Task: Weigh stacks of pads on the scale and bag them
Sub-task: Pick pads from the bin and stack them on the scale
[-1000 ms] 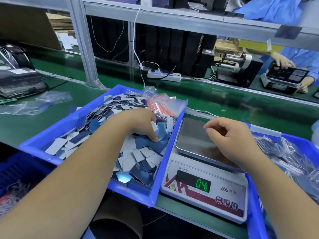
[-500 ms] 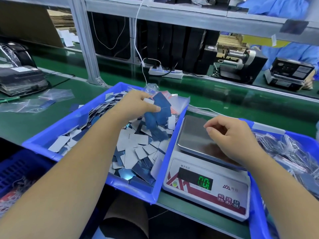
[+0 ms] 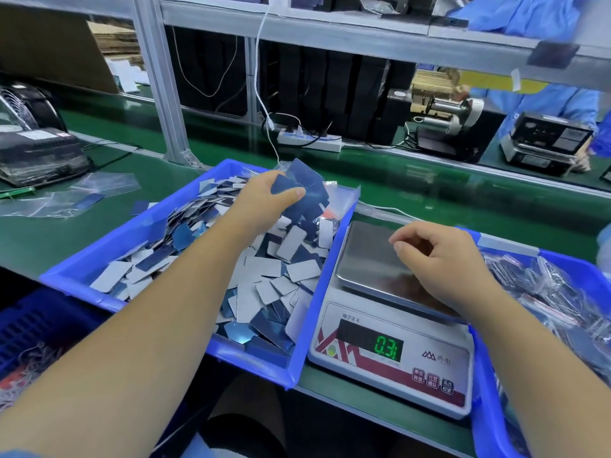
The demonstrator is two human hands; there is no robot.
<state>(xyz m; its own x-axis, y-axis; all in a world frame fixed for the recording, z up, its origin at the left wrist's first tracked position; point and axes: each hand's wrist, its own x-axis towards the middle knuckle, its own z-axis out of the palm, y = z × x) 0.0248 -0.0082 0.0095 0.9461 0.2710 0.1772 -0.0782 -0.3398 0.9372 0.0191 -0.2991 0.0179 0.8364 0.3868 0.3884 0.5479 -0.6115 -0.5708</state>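
— Clutched in the left hand (image 3: 264, 201) is a bunch of dark blue pads (image 3: 305, 190), thumb across the top, lifted above the loose heap in the blue tray (image 3: 109, 246).

— And the right hand (image 3: 443, 262)?

— It hangs over the steel pan of the scale (image 3: 390, 325), fingers curled, holding nothing visible. The scale sits just to the right of the raised pads, its green display reading 0.3-something. Further right, a second blue bin (image 3: 489, 408) holds bagged pads (image 3: 562, 309).
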